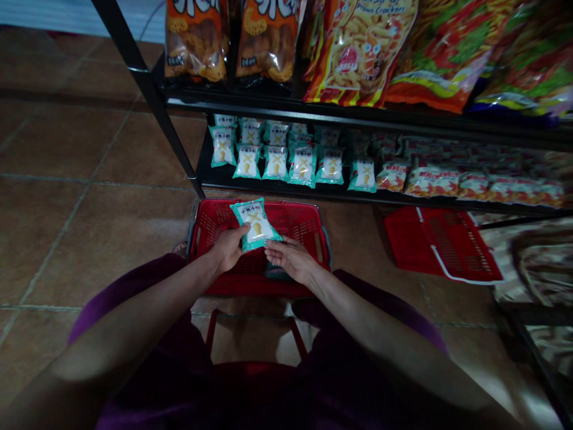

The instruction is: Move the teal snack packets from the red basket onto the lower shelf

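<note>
My left hand (229, 246) is closed on a small white-and-teal snack packet (256, 224), its thumb lying over the packet's left side. The packet is held tilted, printed face up, above a red shopping basket (262, 289). At the packet's lower right corner is my right hand (289, 255), its fingers loosely stretched out and their tips at the packet's edge. Below that hand, something dark teal (276, 272) lies inside the basket, too dim to make out.
Similar teal packets (302, 164) line the low black shelf (215, 175), with red-and-white packets (432, 179) to their right. Larger snack bags (358, 54) stand on the shelf above. Another red basket (441, 242) is on the right. A black shelf post (154, 98) rises at the left.
</note>
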### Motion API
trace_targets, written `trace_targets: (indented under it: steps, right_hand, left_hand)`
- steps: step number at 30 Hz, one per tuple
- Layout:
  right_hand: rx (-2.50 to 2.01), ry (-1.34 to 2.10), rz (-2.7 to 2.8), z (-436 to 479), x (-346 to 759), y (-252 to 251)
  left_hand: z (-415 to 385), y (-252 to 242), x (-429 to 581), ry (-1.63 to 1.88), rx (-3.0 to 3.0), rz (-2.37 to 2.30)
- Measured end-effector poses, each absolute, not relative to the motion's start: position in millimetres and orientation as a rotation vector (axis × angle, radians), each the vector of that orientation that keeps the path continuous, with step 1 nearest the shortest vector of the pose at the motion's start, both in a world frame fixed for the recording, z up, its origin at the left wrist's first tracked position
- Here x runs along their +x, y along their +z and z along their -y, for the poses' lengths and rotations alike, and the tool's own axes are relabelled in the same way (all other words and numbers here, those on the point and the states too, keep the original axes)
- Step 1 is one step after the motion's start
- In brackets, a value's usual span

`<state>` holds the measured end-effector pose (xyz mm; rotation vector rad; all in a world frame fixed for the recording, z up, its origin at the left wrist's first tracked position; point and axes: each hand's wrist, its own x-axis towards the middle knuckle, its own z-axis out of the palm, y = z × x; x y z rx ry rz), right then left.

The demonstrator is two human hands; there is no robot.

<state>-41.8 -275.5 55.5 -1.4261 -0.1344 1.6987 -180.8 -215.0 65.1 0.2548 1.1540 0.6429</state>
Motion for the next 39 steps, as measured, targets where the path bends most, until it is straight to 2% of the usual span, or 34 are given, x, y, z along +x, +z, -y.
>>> trace_targets:
  steps: [12,19,39]
  right_hand:
    - [-1.37,1.656,0.173,267.8,-42.3,61.7]
    - [-1.378,1.633,0.228,257.3,-49.1,56.8]
    - [-1.461,1.559,0.317,243.2,-62.6,51.5]
  left_hand:
    - [207.8,68.2,-200.0,0.721,0.405,-1.173]
    - [225.0,73.4,-219.8,0.591,0.618,-1.15]
    - [229.8,72.1,-233.7,0.58,0.869,-1.18]
